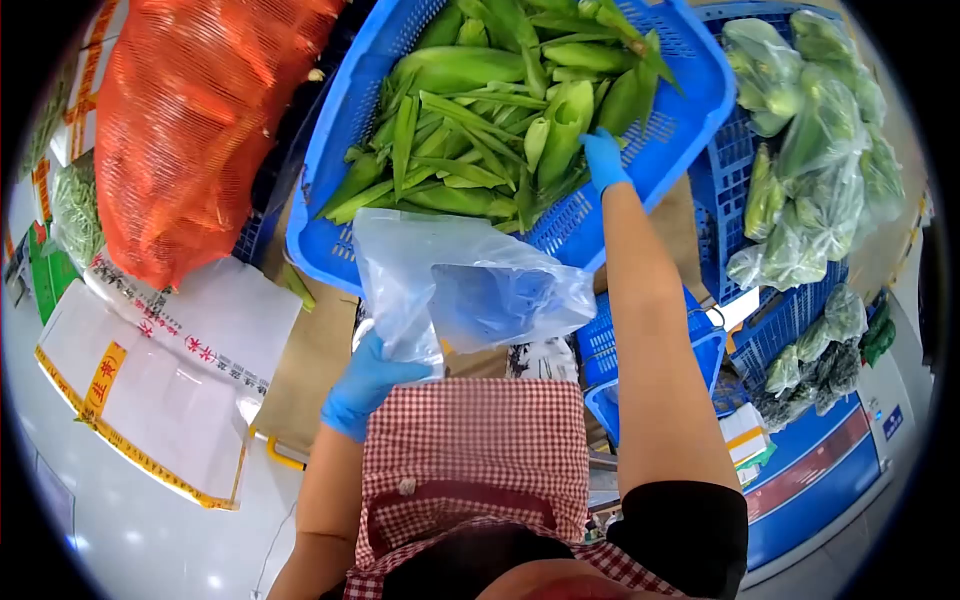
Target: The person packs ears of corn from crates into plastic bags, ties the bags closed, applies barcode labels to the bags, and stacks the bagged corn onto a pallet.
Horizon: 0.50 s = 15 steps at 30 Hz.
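A large blue plastic basket [690,100] holds long green corn husks [465,70]. The left hand [368,388] grips a clear plastic bag [395,262]; the right hand [604,162] reaches into the husks, its grip unclear. Grasping there calls for curled fingers.

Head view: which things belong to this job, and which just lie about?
Seemingly used:
- clear plastic bag in left hand
- green corn husks at right hand
- blue plastic basket

Seemingly lying about:
- orange mesh sack
- white taped box
- bagged green vegetables
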Each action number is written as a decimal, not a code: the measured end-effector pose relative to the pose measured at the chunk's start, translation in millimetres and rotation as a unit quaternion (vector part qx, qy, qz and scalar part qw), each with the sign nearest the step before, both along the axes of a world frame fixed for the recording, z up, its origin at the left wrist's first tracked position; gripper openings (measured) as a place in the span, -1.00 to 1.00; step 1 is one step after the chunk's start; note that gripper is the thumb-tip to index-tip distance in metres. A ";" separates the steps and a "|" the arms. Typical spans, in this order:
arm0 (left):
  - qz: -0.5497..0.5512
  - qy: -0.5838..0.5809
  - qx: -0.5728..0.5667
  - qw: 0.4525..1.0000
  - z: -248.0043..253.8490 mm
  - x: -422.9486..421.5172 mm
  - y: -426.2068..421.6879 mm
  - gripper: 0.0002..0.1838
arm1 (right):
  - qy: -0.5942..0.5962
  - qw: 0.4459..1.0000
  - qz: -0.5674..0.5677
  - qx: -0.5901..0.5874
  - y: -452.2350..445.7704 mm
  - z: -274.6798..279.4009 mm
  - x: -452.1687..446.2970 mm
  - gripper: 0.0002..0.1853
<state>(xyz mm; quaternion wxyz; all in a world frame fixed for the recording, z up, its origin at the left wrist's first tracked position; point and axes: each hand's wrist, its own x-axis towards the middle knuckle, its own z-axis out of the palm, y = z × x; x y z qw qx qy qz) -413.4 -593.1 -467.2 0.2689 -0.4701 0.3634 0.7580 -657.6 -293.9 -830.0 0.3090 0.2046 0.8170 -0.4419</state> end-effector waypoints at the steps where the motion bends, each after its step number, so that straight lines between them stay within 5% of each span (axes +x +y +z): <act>1: 0.020 -0.016 0.001 1.000 -2.4 -6.3 -5.4 -0.48 | -0.051 0.998 -0.027 -0.027 0.1 -21.1 -2.5 -0.43; 4: 0.042 -0.079 -0.005 0.996 -13.6 -13.2 -22.2 -0.51 | -0.176 0.965 -0.104 -0.163 -33.0 36.1 -8.6 -0.28; 8: 0.055 -0.088 0.035 0.994 -32.4 -20.3 -22.4 -0.55 | -0.149 0.987 -0.011 -0.051 -43.3 35.9 13.2 -0.18; 13: 0.101 -0.050 0.069 0.991 -44.1 -25.3 -18.9 -0.56 | -0.192 0.968 -0.146 -0.069 -48.9 55.3 6.6 -0.29; 15: 0.138 -0.075 0.083 0.984 -44.2 -26.3 -22.1 -0.56 | -0.158 0.945 -0.203 -0.200 -44.5 82.8 -10.0 -0.43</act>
